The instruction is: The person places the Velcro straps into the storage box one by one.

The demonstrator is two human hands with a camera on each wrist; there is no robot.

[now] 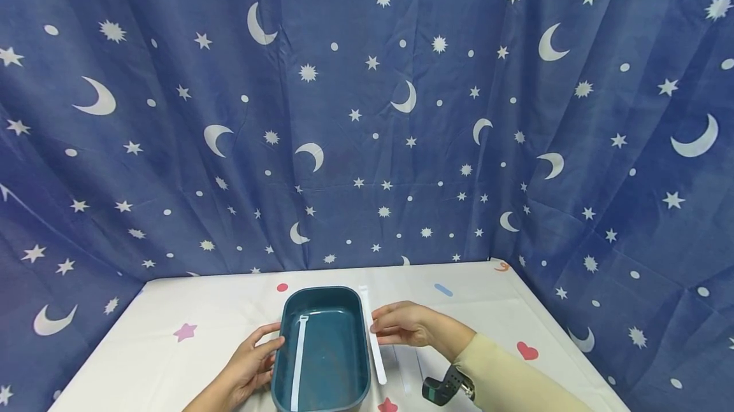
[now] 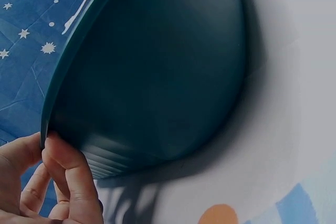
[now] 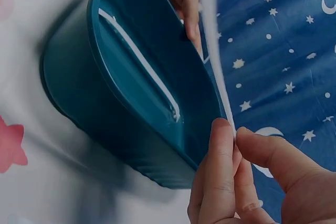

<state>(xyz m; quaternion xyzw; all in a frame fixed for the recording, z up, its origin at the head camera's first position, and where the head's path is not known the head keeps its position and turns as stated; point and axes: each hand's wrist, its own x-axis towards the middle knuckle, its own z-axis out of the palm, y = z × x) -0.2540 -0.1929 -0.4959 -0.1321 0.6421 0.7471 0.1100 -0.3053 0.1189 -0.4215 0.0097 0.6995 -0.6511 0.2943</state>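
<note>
A deep teal plastic bin (image 1: 329, 351) with rounded corners stands on the table in the head view. My left hand (image 1: 248, 364) grips its left rim; in the left wrist view the left fingers (image 2: 73, 174) pinch the edge. Inside the bin lies a thin white strap (image 1: 299, 361) with a slotted head, also plain in the right wrist view. Just beyond the bin's right side, my right hand (image 1: 404, 324) pinches a second long white strap (image 1: 375, 355) between thumb and fingertips. The held strap runs alongside the right rim; whether it touches the rim I cannot tell.
The white tablecloth (image 1: 218, 310) carries printed shapes, including a red heart (image 1: 527, 351) and a purple star (image 1: 185, 332). Faint pale strips or lines show right of the bin. A blue curtain (image 1: 344, 113) with moons and stars closes off the back and sides.
</note>
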